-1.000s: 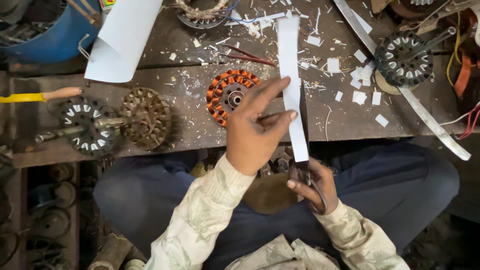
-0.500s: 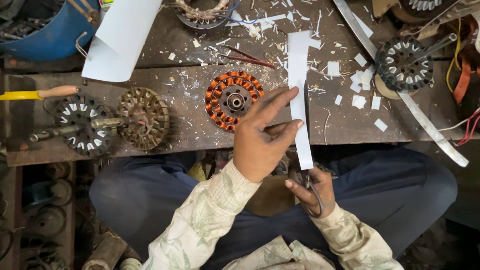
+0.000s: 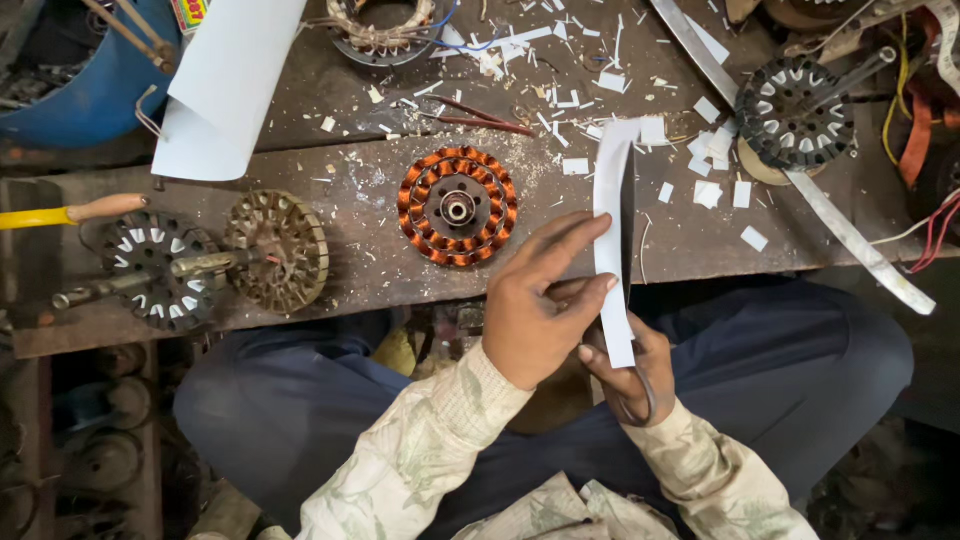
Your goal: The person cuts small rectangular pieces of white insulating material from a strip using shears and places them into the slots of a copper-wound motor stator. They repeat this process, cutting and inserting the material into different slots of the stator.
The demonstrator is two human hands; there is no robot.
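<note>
Head view: left hand [image 3: 535,305] pinches a long white paper strip [image 3: 612,230]; right hand [image 3: 628,370] grips dark scissors [image 3: 630,395].

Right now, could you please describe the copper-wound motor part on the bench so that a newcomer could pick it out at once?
Start at the long wooden bench across the person's lap. Near its middle, just beyond the left hand that pinches a white paper strip, lies a round wound stator. It alone shows bright orange copper coils around a small metal hub; the two stators to its left are dull and bare.
</note>
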